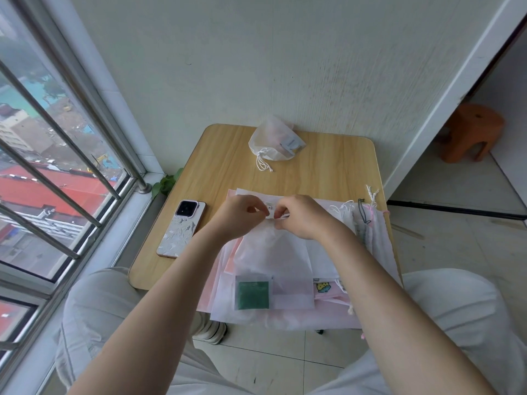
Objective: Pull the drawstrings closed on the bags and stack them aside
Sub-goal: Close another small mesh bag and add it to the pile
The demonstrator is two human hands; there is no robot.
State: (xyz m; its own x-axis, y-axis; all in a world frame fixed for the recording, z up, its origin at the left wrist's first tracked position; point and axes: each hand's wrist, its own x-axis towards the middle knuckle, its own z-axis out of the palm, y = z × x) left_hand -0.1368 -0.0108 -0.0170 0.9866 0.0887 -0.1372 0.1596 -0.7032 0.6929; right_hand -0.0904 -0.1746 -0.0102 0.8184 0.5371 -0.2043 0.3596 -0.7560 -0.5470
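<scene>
two bare hands over a small wooden table (228,155), both at the top edge of a white translucent bag (273,252). left hand (242,216) with fingers curled in, thumb and forefinger pinched on the bag mouth. right hand (299,216) the same, fingers closed in a pinch on the gathered top, just beside the left hand, almost touching. drawstring itself too small to tell between the fingers.

this bag flat on top of a pile of other bags (336,315), pink and white, on the near half of the table, partly over the near edge. a small green square (253,295) visible through the lower left part of the white bag. more bags with loose strings (368,223) at the right side of the pile.

far on the table, near the wall, one filled white bag (273,143), pulled shut, its strings toward the near side. left of the pile, a phone (182,228), face down, apart from the bags. far right on the floor, an orange stool (470,132).
</scene>
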